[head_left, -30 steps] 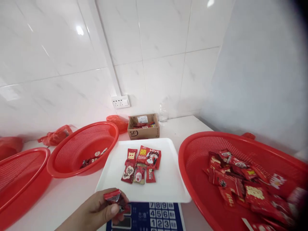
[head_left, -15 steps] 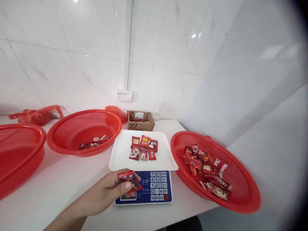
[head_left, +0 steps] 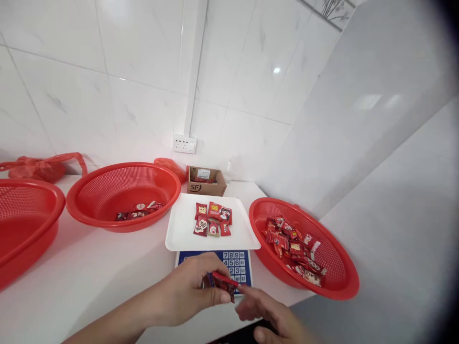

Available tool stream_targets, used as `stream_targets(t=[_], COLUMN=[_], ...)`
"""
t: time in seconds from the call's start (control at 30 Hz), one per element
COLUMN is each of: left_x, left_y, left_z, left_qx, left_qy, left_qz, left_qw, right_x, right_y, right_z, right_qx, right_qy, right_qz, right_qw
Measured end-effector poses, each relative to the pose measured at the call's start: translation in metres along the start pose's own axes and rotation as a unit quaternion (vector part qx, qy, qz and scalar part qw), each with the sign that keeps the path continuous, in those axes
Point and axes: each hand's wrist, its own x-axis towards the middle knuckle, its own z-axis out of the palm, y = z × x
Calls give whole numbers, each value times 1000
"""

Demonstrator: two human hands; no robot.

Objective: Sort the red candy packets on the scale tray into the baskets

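Observation:
My left hand (head_left: 201,286) is closed around a red-wrapped candy (head_left: 225,283), held over the blue keypad (head_left: 234,263) of a weighing scale. Close by on the right, my right hand (head_left: 267,310) has its fingers apart, the fingertips beside the candy's end; whether they touch it I cannot tell. Several red candy packets (head_left: 213,220) lie grouped on the scale's white tray (head_left: 179,234). To the right, a red perforated basket (head_left: 340,267) holds a heap of similar packets (head_left: 292,246). The scale's display is hidden behind my left hand.
Left of the scale stands a red basket (head_left: 89,191) with several packets (head_left: 139,211) in it, and another red basket (head_left: 32,229) at the far left. A cardboard box (head_left: 206,187) and red plastic bags (head_left: 38,168) sit along the wall beneath a socket (head_left: 184,143).
My left hand has moved right with the candy. My right hand has come into view from the lower right. The camera view has shifted and tilted slightly.

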Motion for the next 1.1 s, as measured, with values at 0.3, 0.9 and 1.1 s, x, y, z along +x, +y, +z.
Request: stream_targets(t=[0.3,0.9,1.1], left_x=[18,63,78], left_y=[2,-27,-44], left_z=[-6,-68,-55], left_qx=[35,386,461], left_qy=[48,181,142], left_qz=[18,-19,-58], left_qw=[998,904,874], right_x=[75,130,136], right_y=[-46,-87,-87], right_z=[15,-67,-64], right_qx=[4,134,175], right_qy=[-30,436,454], right_qz=[-104,-356,-373], right_qw=[994,816,790])
